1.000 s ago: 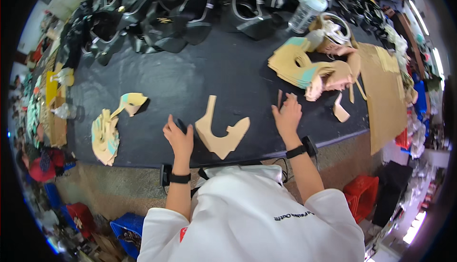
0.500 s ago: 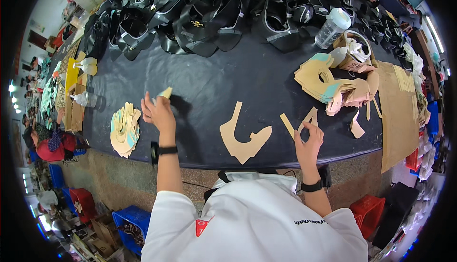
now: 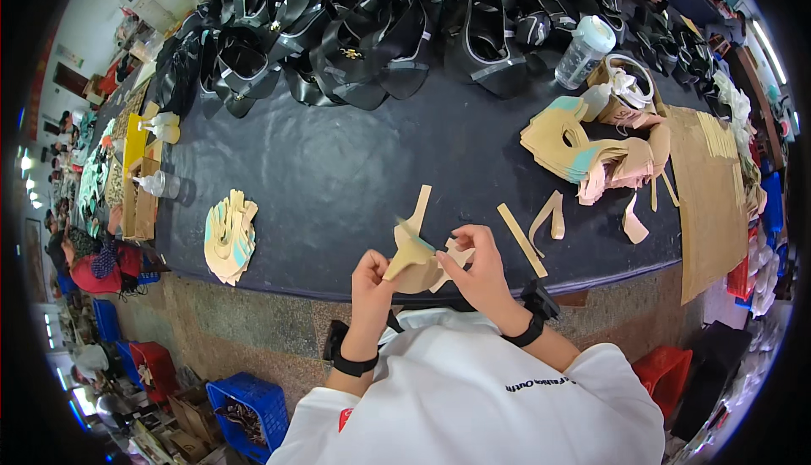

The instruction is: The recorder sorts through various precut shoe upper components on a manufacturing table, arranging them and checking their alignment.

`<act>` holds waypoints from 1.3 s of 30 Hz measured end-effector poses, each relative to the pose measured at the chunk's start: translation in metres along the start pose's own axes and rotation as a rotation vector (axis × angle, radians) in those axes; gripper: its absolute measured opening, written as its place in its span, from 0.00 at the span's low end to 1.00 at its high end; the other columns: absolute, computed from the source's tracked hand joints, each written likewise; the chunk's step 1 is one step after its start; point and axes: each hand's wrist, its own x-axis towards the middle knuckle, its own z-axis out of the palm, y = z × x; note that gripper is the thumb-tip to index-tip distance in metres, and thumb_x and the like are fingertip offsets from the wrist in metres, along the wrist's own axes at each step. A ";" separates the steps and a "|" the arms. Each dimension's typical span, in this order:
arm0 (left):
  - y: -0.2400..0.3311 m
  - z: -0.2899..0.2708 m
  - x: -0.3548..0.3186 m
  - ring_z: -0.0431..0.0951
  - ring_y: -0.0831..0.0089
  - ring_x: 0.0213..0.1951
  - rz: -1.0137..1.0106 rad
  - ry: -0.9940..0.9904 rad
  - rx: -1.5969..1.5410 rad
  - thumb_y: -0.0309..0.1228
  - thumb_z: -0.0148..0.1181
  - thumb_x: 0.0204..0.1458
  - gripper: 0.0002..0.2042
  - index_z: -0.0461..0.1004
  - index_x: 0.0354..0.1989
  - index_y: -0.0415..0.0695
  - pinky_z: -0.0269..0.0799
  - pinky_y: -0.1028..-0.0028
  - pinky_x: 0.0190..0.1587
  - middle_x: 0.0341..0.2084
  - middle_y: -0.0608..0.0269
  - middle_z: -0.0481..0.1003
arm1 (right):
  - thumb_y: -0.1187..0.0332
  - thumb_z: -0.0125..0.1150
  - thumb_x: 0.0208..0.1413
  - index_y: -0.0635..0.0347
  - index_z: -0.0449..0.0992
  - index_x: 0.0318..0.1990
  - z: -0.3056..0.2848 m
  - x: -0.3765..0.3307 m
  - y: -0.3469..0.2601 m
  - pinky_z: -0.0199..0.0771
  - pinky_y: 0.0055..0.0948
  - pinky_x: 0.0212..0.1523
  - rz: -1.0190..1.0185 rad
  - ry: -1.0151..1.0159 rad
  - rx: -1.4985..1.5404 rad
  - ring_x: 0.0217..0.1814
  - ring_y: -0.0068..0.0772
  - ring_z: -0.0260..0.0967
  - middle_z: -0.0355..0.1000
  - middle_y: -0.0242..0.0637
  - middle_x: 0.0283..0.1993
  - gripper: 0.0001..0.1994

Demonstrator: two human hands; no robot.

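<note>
At the table's near edge, my left hand (image 3: 372, 281) is closed on a small folded beige piece (image 3: 410, 254) with a greenish edge, slightly blurred. My right hand (image 3: 480, 269) faces it, thumb and fingers pinched at the right side of the beige pieces. Beneath the folded piece is a flat, curved beige cut-out (image 3: 421, 204), whose straight strap points away from me; my hands partly hide it. To the right of my right hand lie a straight beige strip (image 3: 522, 239) and a bent beige strip (image 3: 556, 216).
A stack of beige cut-outs (image 3: 230, 241) lies left, and a larger pile (image 3: 553, 140) lies right, beside cardboard (image 3: 705, 212). Black shoe uppers (image 3: 363, 43) crowd the far side. A clear bottle (image 3: 585, 53) stands back right; small squeeze bottles (image 3: 160, 184) stand left by a box.
My left hand has come from the left to the middle with the beige piece. My right hand has let go of the bent strip and moved left to meet it.
</note>
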 end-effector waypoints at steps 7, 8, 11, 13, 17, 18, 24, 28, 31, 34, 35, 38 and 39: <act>-0.005 -0.010 -0.019 0.75 0.66 0.47 -0.366 0.116 -0.512 0.22 0.51 0.54 0.15 0.66 0.51 0.38 0.74 0.70 0.47 0.45 0.55 0.72 | 0.51 0.59 0.53 0.68 0.71 0.44 -0.007 -0.017 0.012 0.67 0.23 0.25 0.697 -0.676 0.061 0.36 0.24 0.70 0.73 0.42 0.42 0.25; -0.009 -0.013 -0.018 0.73 0.65 0.49 -0.374 0.113 -0.538 0.22 0.51 0.54 0.13 0.67 0.49 0.38 0.73 0.68 0.49 0.46 0.55 0.72 | 0.49 0.58 0.53 0.66 0.71 0.45 0.001 -0.024 0.010 0.68 0.23 0.26 0.722 -0.665 0.202 0.38 0.24 0.71 0.73 0.39 0.43 0.25; -0.014 -0.007 -0.023 0.73 0.64 0.49 -0.341 0.079 -0.649 0.23 0.49 0.54 0.14 0.66 0.49 0.38 0.72 0.67 0.50 0.47 0.54 0.71 | 0.53 0.58 0.54 0.60 0.72 0.46 0.022 -0.030 0.008 0.68 0.21 0.29 0.834 -0.592 0.540 0.38 0.20 0.69 0.72 0.32 0.43 0.21; -0.018 -0.008 -0.024 0.73 0.64 0.49 -0.363 0.112 -0.718 0.24 0.49 0.54 0.14 0.65 0.50 0.38 0.73 0.65 0.50 0.47 0.54 0.70 | 0.59 0.58 0.54 0.58 0.72 0.46 0.043 -0.032 0.033 0.66 0.19 0.34 0.965 -0.457 1.148 0.38 0.19 0.67 0.71 0.30 0.40 0.16; -0.017 -0.022 -0.016 0.75 0.63 0.46 -0.302 0.206 -0.587 0.26 0.48 0.55 0.16 0.63 0.53 0.37 0.75 0.66 0.45 0.47 0.54 0.70 | 0.68 0.58 0.54 0.59 0.70 0.47 0.056 -0.028 0.035 0.67 0.19 0.36 0.777 -0.416 1.061 0.39 0.17 0.66 0.70 0.28 0.38 0.13; -0.019 -0.030 -0.010 0.76 0.62 0.44 -0.265 0.189 -0.430 0.24 0.50 0.53 0.19 0.61 0.55 0.37 0.76 0.67 0.43 0.46 0.52 0.71 | 0.71 0.57 0.54 0.62 0.68 0.46 0.059 -0.027 0.033 0.70 0.19 0.33 0.696 -0.427 0.954 0.37 0.19 0.68 0.70 0.30 0.37 0.13; -0.015 -0.083 0.025 0.76 0.65 0.43 -0.148 0.107 -0.159 0.23 0.49 0.53 0.19 0.61 0.55 0.34 0.76 0.68 0.43 0.44 0.53 0.72 | 0.73 0.58 0.51 0.68 0.68 0.43 0.082 0.004 0.034 0.72 0.22 0.26 0.372 -0.554 0.565 0.29 0.22 0.69 0.70 0.35 0.33 0.13; -0.009 -0.083 0.038 0.76 0.70 0.42 -0.016 0.202 -0.282 0.28 0.46 0.58 0.11 0.65 0.47 0.37 0.76 0.72 0.40 0.40 0.58 0.73 | 0.72 0.58 0.53 0.67 0.68 0.44 0.099 0.034 0.028 0.73 0.21 0.28 0.202 -0.446 0.352 0.31 0.22 0.70 0.72 0.35 0.34 0.13; -0.018 -0.092 0.045 0.77 0.72 0.37 0.115 0.322 -0.152 0.30 0.46 0.59 0.08 0.67 0.40 0.39 0.76 0.74 0.35 0.34 0.62 0.74 | 0.69 0.59 0.52 0.67 0.69 0.44 0.104 0.046 0.041 0.73 0.22 0.31 0.249 -0.428 0.453 0.32 0.23 0.71 0.72 0.33 0.34 0.14; -0.058 -0.136 0.046 0.77 0.75 0.33 -0.101 0.464 0.207 0.33 0.50 0.58 0.10 0.66 0.41 0.39 0.75 0.76 0.32 0.30 0.63 0.74 | 0.68 0.57 0.51 0.60 0.73 0.40 0.083 0.046 0.073 0.73 0.32 0.35 0.111 -0.355 -0.048 0.36 0.39 0.74 0.74 0.42 0.37 0.10; -0.068 -0.146 0.043 0.76 0.73 0.31 -0.168 0.456 0.382 0.33 0.53 0.56 0.12 0.65 0.42 0.37 0.74 0.74 0.31 0.27 0.63 0.74 | 0.69 0.56 0.50 0.58 0.73 0.39 0.068 0.045 0.087 0.73 0.34 0.37 0.042 -0.249 -0.234 0.39 0.42 0.73 0.73 0.42 0.37 0.09; -0.058 -0.136 0.033 0.75 0.66 0.30 -0.181 0.544 0.786 0.32 0.58 0.52 0.16 0.64 0.44 0.35 0.71 0.69 0.31 0.26 0.59 0.73 | 0.69 0.57 0.44 0.59 0.71 0.33 0.011 0.034 0.108 0.70 0.37 0.40 -0.192 0.068 -0.846 0.41 0.41 0.66 0.66 0.41 0.35 0.08; -0.049 -0.125 0.026 0.74 0.61 0.31 -0.114 0.645 1.015 0.30 0.59 0.50 0.18 0.63 0.45 0.34 0.70 0.65 0.32 0.28 0.56 0.72 | 0.70 0.57 0.42 0.61 0.70 0.32 -0.009 0.033 0.120 0.69 0.36 0.40 -0.241 0.134 -1.000 0.39 0.42 0.64 0.65 0.41 0.33 0.08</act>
